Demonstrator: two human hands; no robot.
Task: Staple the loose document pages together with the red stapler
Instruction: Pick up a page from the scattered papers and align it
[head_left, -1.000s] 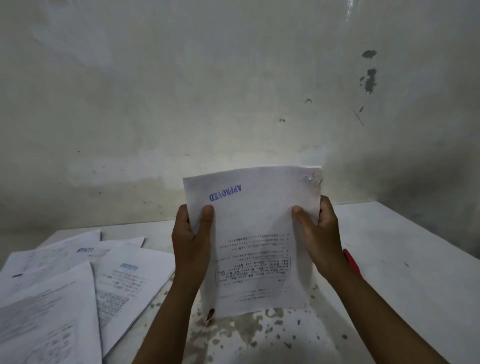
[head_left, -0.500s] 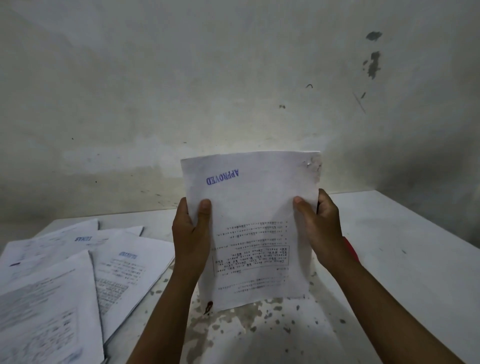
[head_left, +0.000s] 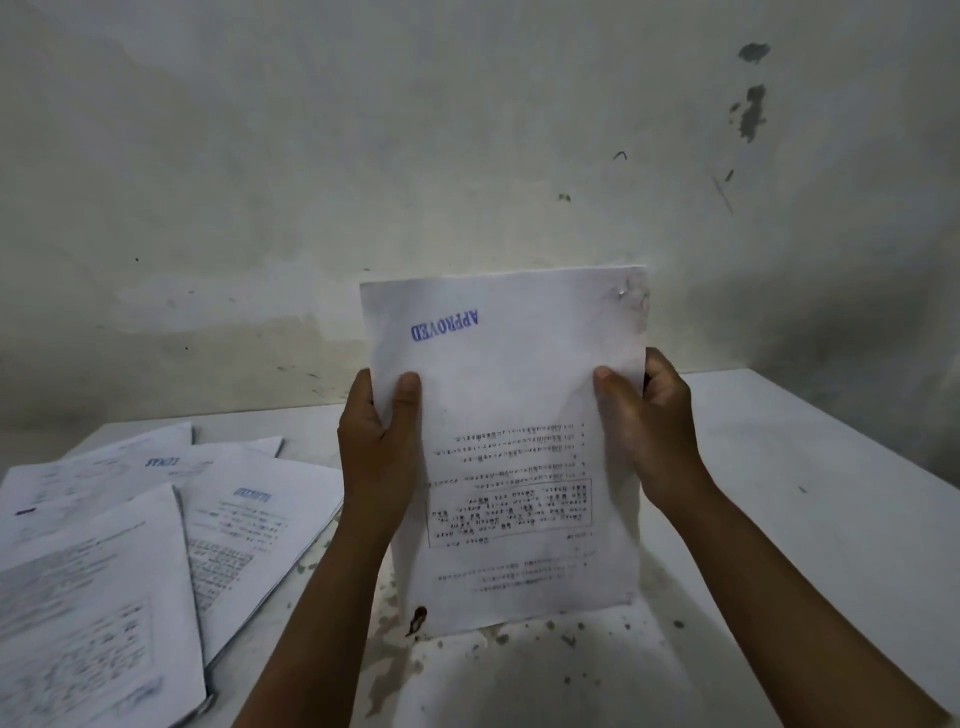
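Paper and painted surfaces, all matt.
Held pages (head_left: 509, 467): thin matt paper, creased corner. Worktop (head_left: 805, 493): smooth white, finish chipped and speckled. Wall (head_left: 415, 156): rough, stained plaster.

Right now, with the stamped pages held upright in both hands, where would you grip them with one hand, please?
Probably pinch the pages mid-height on a side edge, from the side, as the left hand and right hand do; that leaves the marked top corner clear.
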